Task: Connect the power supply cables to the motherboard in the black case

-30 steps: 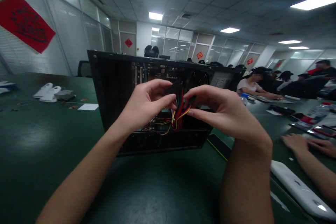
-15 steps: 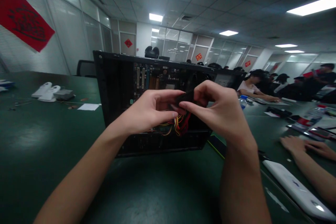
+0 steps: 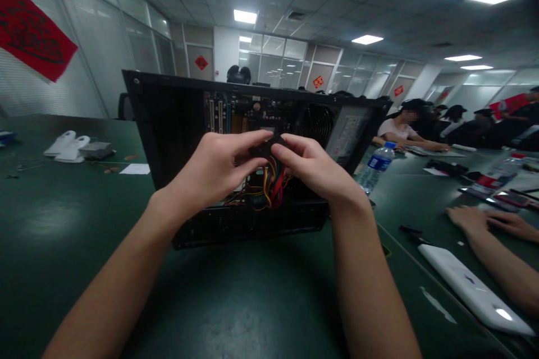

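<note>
A black computer case (image 3: 248,227) stands tilted on the table in front of me, its open side facing me. Inside it show a motherboard (image 3: 275,113), a round fan (image 3: 315,122) and a labelled metal box (image 3: 348,130). My left hand (image 3: 210,164) pinches a dark part at the top of a bundle of power cables (image 3: 274,184) with thumb and fingers. From the other side my right hand (image 3: 322,171) grips the same dark part. Red, yellow and black wires hang below the fingertips. What exactly the dark part is, I cannot make out.
On the green table (image 3: 54,235) lie white shoe-like objects (image 3: 69,147), a grey box (image 3: 96,150) and paper (image 3: 135,169) at left. A water bottle (image 3: 377,165) stands right of the case. Farther right are a white device (image 3: 471,286) and another person's hands (image 3: 471,219).
My right hand has come lower and left, nearer my left hand, and more of the coloured wires shows. The view has shifted, uncovering the fan and the water bottle.
</note>
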{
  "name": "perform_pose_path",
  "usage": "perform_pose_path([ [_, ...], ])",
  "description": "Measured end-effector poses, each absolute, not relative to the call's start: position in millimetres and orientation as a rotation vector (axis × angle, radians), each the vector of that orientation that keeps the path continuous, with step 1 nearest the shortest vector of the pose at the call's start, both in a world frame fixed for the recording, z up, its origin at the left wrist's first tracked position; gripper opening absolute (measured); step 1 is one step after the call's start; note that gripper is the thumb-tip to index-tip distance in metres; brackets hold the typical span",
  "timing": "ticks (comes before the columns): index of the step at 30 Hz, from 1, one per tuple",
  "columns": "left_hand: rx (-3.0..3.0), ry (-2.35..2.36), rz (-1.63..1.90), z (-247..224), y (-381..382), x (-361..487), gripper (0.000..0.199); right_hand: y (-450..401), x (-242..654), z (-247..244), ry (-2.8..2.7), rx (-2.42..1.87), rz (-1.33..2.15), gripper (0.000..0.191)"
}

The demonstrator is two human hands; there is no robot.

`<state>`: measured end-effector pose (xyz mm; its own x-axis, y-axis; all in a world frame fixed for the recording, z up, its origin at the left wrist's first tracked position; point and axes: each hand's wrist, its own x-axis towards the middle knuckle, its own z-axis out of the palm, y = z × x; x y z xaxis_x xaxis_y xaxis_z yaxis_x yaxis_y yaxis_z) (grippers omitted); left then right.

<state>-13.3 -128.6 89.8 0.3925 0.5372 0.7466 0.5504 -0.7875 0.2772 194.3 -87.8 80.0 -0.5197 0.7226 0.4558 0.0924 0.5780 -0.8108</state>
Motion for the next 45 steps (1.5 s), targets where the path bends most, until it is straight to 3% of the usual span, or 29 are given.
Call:
perform_pose_path([
  [5,-2.454,-0.954,-1.392,86.9,-120.3,-10.5,0.037,-83.5,188.3,73.2,-1.912,-0.507,1.154,0.049],
  [9,-2.569,-1.119,-1.423,75.4,-103.5,-9.0,0.046,-85.2,193.1,80.2,-1.775,-0.433,1.071,0.043],
  [16,-3.180,-1.481,-0.130,39.1,-69.4,-21.7,0.075,-94.5,224.1,103.3,-1.381,-0.356,0.887,0.035],
  [20,-3.286,-1.404,-0.020,45.1,-71.8,-25.8,0.072,-101.9,238.7,111.3,-1.229,-0.289,0.894,0.031],
  [24,-3.248,-1.462,-0.490,60.6,-76.5,-31.7,0.048,-102.1,247.7,110.9,-1.259,-0.299,0.842,0.025],
  [27,-3.105,-1.428,-1.362,71.5,-78.3,-29.9,0.036,-99.7,250.7,107.5,-1.320,-0.298,0.826,0.025],
  [31,-2.925,-1.371,-2.431,84.5,-86.7,-7.2,0.042,-95.0,251.0,103.6,-1.498,-0.343,0.819,0.019],
  [34,-2.983,-1.357,-2.865,90.7,-98.2,16.1,0.035,-90.6,250.2,103.6,-1.480,-0.304,0.769,0.018],
  [36,-3.045,-1.321,-2.937,92.8,-107.6,26.2,0.038,-88.6,250.2,104.8,-1.387,-0.266,0.741,0.016],
  [40,-3.248,-1.185,-2.559,96.0,-126.7,25.5,0.064,-88.9,251.3,107.3,-1.328,-0.227,0.704,0.013],
  [42,-3.342,-1.287,-2.041,98.3,-133.8,16.1,0.074,-90.8,251.4,108.2,-1.310,-0.208,0.697,0.012],
  [45,-3.145,-1.599,-1.236,103.7,-139.1,-7.3,0.072,-94.9,250.8,109.4,-1.292,-0.221,0.674,0.013],
])
